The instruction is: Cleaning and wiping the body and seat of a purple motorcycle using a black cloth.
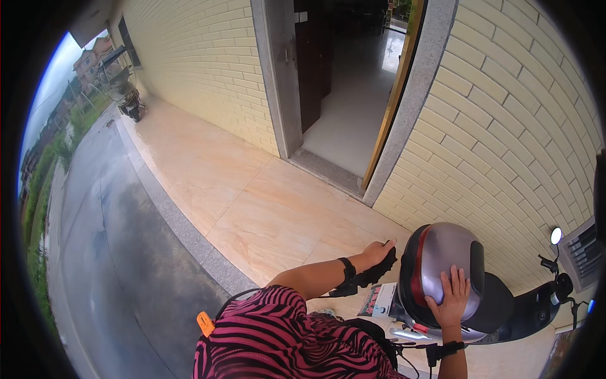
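My right hand point(452, 296) lies flat on the silver lid of a scooter's rear top box point(435, 256), fingers spread, gripping nothing. A red reflector band runs along the box's side. My left hand point(380, 252) is held out to the left of the box, apart from it, with its fingers closed around a black item point(381, 271). That item has an uneven edge and hangs under the hand and wrist; its exact kind is unclear. Beyond the box are the scooter's black seat point(494, 303) and its dark front body point(535, 312).
A printed card point(381, 299) bearing writing sits at the scooter's rear. A doorway point(350, 104) with a stone sill point(326, 168) opens in the pale brick wall point(473, 123). Another scooter point(130, 102) stands far left on the tiled walkway point(255, 203), beside a grey concrete road point(128, 237).
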The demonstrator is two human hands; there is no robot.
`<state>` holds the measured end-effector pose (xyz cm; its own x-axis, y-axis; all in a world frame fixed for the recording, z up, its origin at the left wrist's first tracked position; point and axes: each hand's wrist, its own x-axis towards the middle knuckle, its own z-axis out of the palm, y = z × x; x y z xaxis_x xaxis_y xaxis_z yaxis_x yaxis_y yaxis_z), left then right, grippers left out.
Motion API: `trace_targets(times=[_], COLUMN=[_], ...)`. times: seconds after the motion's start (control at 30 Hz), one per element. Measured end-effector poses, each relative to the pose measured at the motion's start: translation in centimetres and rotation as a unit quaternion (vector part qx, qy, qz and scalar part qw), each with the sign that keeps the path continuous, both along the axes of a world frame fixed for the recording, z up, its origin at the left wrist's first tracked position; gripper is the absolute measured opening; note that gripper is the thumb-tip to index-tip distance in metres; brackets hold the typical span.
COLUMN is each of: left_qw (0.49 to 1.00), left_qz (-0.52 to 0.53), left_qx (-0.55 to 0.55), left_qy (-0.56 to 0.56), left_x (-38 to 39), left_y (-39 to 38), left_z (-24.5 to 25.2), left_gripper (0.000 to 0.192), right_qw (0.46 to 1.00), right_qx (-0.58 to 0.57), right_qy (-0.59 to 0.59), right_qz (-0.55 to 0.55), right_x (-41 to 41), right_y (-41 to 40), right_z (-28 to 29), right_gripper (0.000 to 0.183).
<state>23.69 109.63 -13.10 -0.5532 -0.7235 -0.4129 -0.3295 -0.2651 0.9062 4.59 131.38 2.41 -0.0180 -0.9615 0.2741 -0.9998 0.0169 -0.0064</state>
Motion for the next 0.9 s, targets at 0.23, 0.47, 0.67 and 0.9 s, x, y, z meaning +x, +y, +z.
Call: trace_targets(times=[0.23, 0.47, 0.67, 0.9], left_qw=[0.995, 0.917, 0.947, 0.970], left_qz=[0.048, -0.173, -0.183, -0.223], left_qx=[-0.055, -0.340, -0.264, -0.064], left_qy=[0.067, 0.115, 0.005, 0.077], left_x=[-1.4, -5.6, -8.9, -13.6], left_y=[0.3, -3.1, -8.2, -10.4], left_z=[0.1, 6.6, -2.1, -0.8], left_gripper=[0.037, 0.055, 0.074, 0.059], right_qw=[1.000, 0.997, 0.987, 0.970], right_qx=[-0.011, -0.055, -0.089, -0.060], right_qy=[0.002, -0.044, -0.075, -0.120], right_qz=[-0.014, -0.018, -0.112, -0.201], right_x=[-0.6, -0.7, -0.1, 1.3], right_y=[1.8, -0.5, -1.0, -0.1], right_z=[-0.5, 0.4, -0.2, 0.4], right_gripper=[0.074, 0.064, 0.062, 0.059])
